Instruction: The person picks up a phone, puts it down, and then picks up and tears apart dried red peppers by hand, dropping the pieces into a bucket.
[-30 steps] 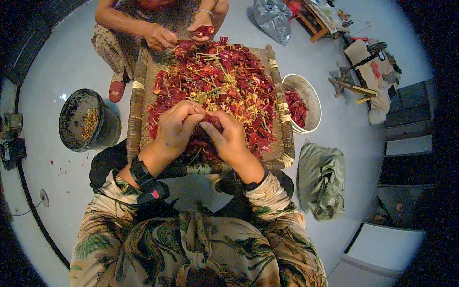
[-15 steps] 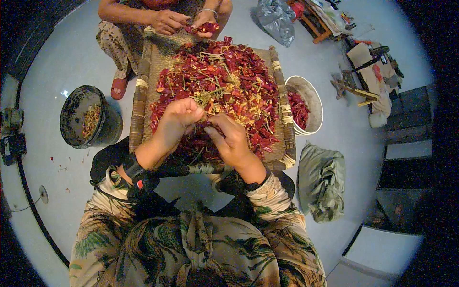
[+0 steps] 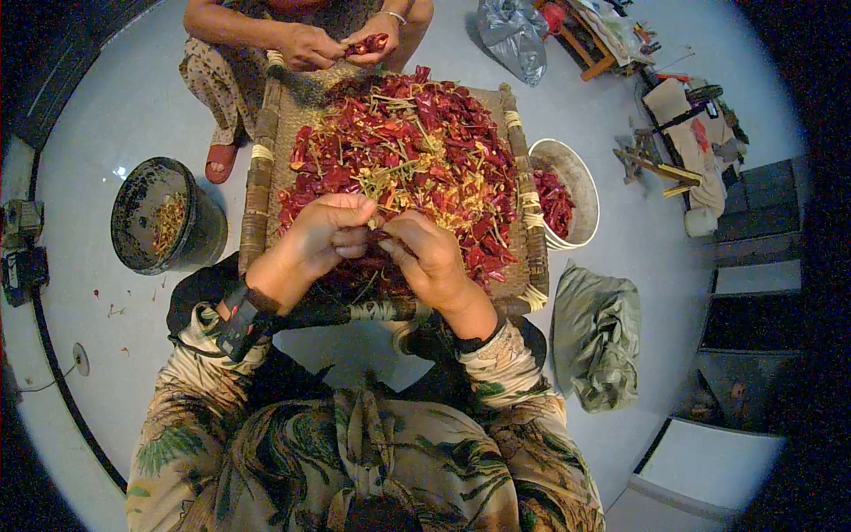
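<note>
Both my hands are over a heap of dried red chilies [image 3: 479, 177] mixed with yellow seeds and stems, spread on a woven, wood-framed tray [image 3: 257, 199]. My left hand [image 3: 324, 235] is closed, thumb and forefinger pinched at what looks like the stem end of a dried chili [image 3: 376, 236]. Close beside it, my right hand [image 3: 430, 257] pinches the dark red body of the same chili. The fingers largely cover the chili, so little of it shows.
Across the tray, another person's hands [image 3: 341, 46] hold a red chili. A black bucket [image 3: 199, 235] with stems stands left; a white bucket [image 3: 585, 204] with chilies stands right. A green-grey sack [image 3: 598, 337] and a grey plastic bag [image 3: 514, 40] lie on the floor.
My left hand has dropped slightly and turned, so its curled fingers show more. My right hand has hardly moved. The other person's hands have come closer together around their chili.
</note>
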Demonstrator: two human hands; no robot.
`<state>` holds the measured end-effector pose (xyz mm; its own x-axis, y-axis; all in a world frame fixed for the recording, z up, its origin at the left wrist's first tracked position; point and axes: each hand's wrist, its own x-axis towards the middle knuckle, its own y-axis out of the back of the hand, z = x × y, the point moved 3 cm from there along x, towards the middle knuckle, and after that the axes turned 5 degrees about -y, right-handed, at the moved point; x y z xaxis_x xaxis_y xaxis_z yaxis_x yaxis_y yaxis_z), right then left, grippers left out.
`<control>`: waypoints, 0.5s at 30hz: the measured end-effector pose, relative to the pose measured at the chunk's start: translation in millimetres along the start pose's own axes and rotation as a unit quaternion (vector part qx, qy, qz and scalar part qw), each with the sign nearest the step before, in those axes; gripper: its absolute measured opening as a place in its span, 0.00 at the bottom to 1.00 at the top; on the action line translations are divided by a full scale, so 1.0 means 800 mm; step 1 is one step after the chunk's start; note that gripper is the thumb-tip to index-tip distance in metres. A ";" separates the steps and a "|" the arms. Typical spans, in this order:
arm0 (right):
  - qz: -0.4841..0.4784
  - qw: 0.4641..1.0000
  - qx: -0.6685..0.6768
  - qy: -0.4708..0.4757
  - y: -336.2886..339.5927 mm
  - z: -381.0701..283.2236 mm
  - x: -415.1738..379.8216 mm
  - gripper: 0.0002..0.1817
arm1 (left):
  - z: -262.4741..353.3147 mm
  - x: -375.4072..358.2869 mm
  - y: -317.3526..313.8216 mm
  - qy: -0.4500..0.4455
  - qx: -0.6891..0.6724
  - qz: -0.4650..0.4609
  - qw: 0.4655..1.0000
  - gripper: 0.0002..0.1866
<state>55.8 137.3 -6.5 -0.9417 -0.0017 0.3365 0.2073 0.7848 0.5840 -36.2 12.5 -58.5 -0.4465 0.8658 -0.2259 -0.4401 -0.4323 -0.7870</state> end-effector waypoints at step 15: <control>0.095 0.902 0.230 -0.353 0.009 0.122 -0.013 0.12 | 0.039 0.006 0.028 -0.160 0.065 0.151 0.973 0.04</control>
<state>41.1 203.3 -77.6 -0.8684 0.4276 -0.2511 0.4040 0.9037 0.1419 -72.7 -0.6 -59.3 -0.7815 0.5806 -0.2286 -0.3366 -0.7007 -0.6291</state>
